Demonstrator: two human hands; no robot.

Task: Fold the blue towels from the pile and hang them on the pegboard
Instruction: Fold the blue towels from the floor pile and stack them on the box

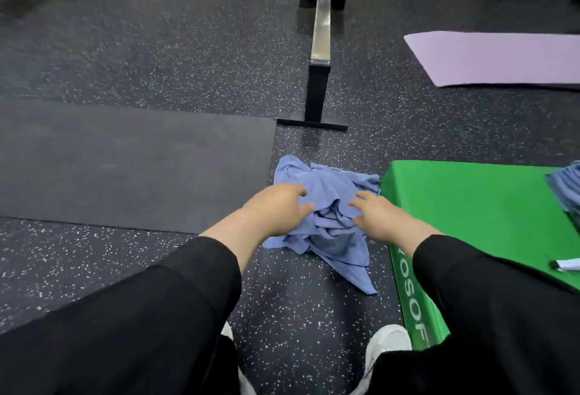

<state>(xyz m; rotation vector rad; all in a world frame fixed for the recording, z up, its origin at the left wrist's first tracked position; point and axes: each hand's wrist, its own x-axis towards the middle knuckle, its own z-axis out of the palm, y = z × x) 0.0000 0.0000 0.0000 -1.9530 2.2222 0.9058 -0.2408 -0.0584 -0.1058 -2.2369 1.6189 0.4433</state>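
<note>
Speckled black rubber floor [157, 59] runs across the gym. Both arms in black sleeves reach forward and down to a crumpled pile of blue towels [326, 215] lying on the floor, its right edge against a green box [470, 206]. The left hand [279, 209] and the right hand [379, 215] rest on the pile, fingers loosely bent into the cloth; whether they pinch it is unclear. Left of the pile lies a dark mat [125, 162]; beyond it stands a rowing machine rail [320, 49], and a lilac mat [502, 59] lies far right.

green box [470, 206], lilac mat [502, 59], rowing machine [320, 49]
</note>
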